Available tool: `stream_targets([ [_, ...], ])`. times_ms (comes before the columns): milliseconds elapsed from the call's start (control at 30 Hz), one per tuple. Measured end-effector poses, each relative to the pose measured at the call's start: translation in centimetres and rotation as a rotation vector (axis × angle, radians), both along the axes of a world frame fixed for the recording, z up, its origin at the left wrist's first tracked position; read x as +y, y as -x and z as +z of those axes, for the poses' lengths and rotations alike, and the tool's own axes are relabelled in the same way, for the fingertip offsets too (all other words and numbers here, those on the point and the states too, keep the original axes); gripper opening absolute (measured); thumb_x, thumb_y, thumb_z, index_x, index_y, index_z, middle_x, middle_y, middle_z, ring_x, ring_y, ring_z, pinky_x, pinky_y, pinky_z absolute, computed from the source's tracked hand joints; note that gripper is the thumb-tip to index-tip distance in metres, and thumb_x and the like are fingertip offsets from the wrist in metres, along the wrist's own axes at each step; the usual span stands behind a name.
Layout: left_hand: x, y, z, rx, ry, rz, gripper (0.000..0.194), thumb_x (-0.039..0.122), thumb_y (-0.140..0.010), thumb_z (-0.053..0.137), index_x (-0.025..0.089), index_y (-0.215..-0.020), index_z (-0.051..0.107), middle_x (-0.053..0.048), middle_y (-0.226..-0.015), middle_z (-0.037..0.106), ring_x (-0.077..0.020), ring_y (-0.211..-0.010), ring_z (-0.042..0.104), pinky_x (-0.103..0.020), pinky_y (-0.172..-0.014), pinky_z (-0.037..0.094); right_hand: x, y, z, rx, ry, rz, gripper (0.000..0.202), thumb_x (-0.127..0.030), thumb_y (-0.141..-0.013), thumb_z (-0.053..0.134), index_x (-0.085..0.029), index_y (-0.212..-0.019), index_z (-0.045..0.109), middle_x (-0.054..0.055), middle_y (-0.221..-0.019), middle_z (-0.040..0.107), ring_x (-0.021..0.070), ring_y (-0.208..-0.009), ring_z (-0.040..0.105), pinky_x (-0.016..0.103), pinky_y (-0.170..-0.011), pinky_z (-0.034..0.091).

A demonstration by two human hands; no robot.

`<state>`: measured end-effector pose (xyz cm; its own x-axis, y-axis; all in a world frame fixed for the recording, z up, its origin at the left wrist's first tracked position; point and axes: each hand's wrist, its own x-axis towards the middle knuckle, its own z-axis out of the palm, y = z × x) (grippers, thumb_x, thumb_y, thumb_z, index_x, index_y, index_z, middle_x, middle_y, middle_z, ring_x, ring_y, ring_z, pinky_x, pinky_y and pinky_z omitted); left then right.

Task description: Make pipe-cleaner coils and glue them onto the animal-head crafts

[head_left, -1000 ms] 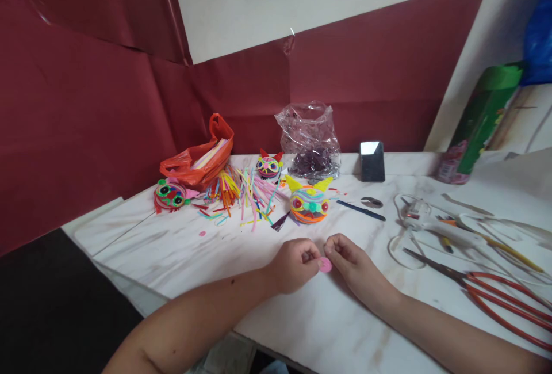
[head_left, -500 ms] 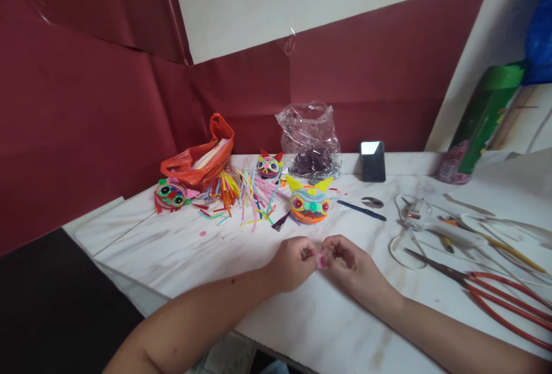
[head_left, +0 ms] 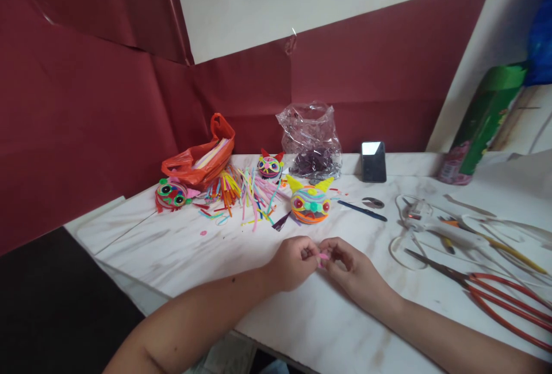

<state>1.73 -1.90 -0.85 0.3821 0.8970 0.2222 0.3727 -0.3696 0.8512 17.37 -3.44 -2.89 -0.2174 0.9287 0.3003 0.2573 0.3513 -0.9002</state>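
Observation:
Near the table's front, my left hand (head_left: 296, 263) pinches one side of a small pink piece (head_left: 322, 257). The fingertips of my right hand (head_left: 345, 264) close on its other side, and the two hands almost touch. Just beyond them sits a round colourful figure (head_left: 310, 204) with yellow ears, red eyes and an orange base. Behind it stands a smaller figure (head_left: 270, 165) with red ears. A third figure (head_left: 171, 194), with green and black eyes, lies at the left. Fingers partly hide the pink piece.
Colourful strips (head_left: 259, 193) lie beside a red bag (head_left: 200, 164). A clear bag (head_left: 311, 138) and a phone (head_left: 373, 162) stand at the back. On the right are a blue tool (head_left: 361, 210), a glue gun (head_left: 452, 233), red-handled scissors (head_left: 470, 282) and a green container (head_left: 487, 118).
The fingers of my right hand have shifted slightly up and left on the pink piece, and more of it shows between the fingertips. My left hand has hardly moved.

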Motion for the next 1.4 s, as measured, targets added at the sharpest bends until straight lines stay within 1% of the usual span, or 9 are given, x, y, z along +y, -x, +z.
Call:
stream_targets([
  [167,-0.08,-0.14,0.14,0.005,0.024,-0.006,0.012,0.024,-0.07,0.057,0.014,-0.064,0.055,0.003,-0.057,0.048,-0.0069,-0.051,0.037,-0.021,-0.049,0.029,-0.11,0.06,0.29,0.014,-0.007,0.011,0.013,-0.033,-0.077,0.053,-0.02,-0.08,0.054,0.002,-0.073,0.057,0.0152,-0.069,0.051,0.028,-0.064,0.043],
  [367,-0.31,-0.25,0.2,0.015,0.06,-0.006,0.014,0.026,-0.07,0.057,0.014,-0.063,0.054,0.005,-0.053,0.043,-0.0067,-0.048,0.034,-0.02,-0.046,0.027,-0.27,-0.02,0.5,-0.004,-0.03,0.054,0.013,-0.03,-0.079,0.052,-0.02,-0.072,0.052,0.001,-0.071,0.054,0.0143,-0.068,0.049,0.026,-0.063,0.042],
  [467,-0.06,-0.15,-0.11,-0.002,0.033,-0.013,0.012,0.024,-0.07,0.056,0.014,-0.063,0.054,0.004,-0.055,0.046,-0.0067,-0.05,0.035,-0.02,-0.048,0.028,-0.2,0.06,0.12,0.004,-0.019,0.01,0.016,-0.035,-0.078,0.054,-0.02,-0.082,0.054,0.001,-0.073,0.056,0.0146,-0.068,0.05,0.027,-0.064,0.043],
  [567,0.37,0.01,-0.47,-0.003,-0.005,0.009,0.009,0.02,-0.07,0.056,0.015,-0.063,0.054,0.004,-0.058,0.048,-0.0074,-0.053,0.038,-0.02,-0.051,0.031,-0.02,0.15,-0.13,0.027,0.023,-0.044,0.03,-0.04,-0.076,0.055,-0.02,-0.098,0.053,0.003,-0.08,0.059,0.0158,-0.069,0.052,0.029,-0.065,0.045],
  [733,0.66,0.1,-0.66,-0.006,0.014,0.051,0.015,0.029,-0.07,0.058,0.015,-0.065,0.054,0.004,-0.058,0.049,-0.0083,-0.055,0.041,-0.021,-0.052,0.032,0.31,-0.08,0.37,0.069,0.043,-0.097,0.022,-0.042,-0.077,0.049,-0.02,-0.076,0.052,0.001,-0.067,0.054,0.0151,-0.064,0.049,0.028,-0.06,0.042],
  [800,0.59,0.07,-0.61,-0.002,0.026,0.054,0.017,0.031,-0.069,0.059,0.015,-0.064,0.054,0.005,-0.057,0.047,-0.0082,-0.054,0.04,-0.021,-0.052,0.032,0.4,-0.19,0.58,0.09,0.055,-0.109,0.022,-0.041,-0.076,0.05,-0.02,-0.072,0.052,0.0,-0.064,0.052,0.0144,-0.062,0.047,0.027,-0.058,0.041],
  [1133,0.27,-0.06,-0.24,-0.001,0.047,0.04,0.015,0.029,-0.068,0.059,0.015,-0.064,0.053,0.005,-0.057,0.046,-0.0075,-0.053,0.038,-0.021,-0.051,0.032,0.37,-0.19,0.86,0.073,0.124,-0.123,0.026,-0.04,-0.075,0.047,-0.019,-0.08,0.061,0.001,-0.066,0.06,0.0166,-0.064,0.052,0.029,-0.063,0.043],
  [1267,0.18,-0.07,-0.08,0.003,0.05,0.029,0.016,0.029,-0.069,0.06,0.016,-0.064,0.053,0.006,-0.053,0.043,-0.0075,-0.052,0.036,-0.021,-0.051,0.031,0.37,-0.18,0.58,0.102,0.084,-0.102,0.026,-0.041,-0.074,0.05,-0.02,-0.084,0.062,0.004,-0.079,0.066,0.0199,-0.076,0.059,0.032,-0.071,0.046],
  [1400,0.1,-0.04,0.03,0.002,0.039,0.021,0.014,0.027,-0.069,0.059,0.016,-0.064,0.054,0.006,-0.054,0.043,-0.0075,-0.052,0.036,-0.021,-0.051,0.031,0.46,-0.2,0.26,0.087,0.105,-0.091,0.028,-0.042,-0.076,0.048,-0.02,-0.087,0.061,0.004,-0.076,0.065,0.0193,-0.073,0.058,0.031,-0.065,0.046],
])
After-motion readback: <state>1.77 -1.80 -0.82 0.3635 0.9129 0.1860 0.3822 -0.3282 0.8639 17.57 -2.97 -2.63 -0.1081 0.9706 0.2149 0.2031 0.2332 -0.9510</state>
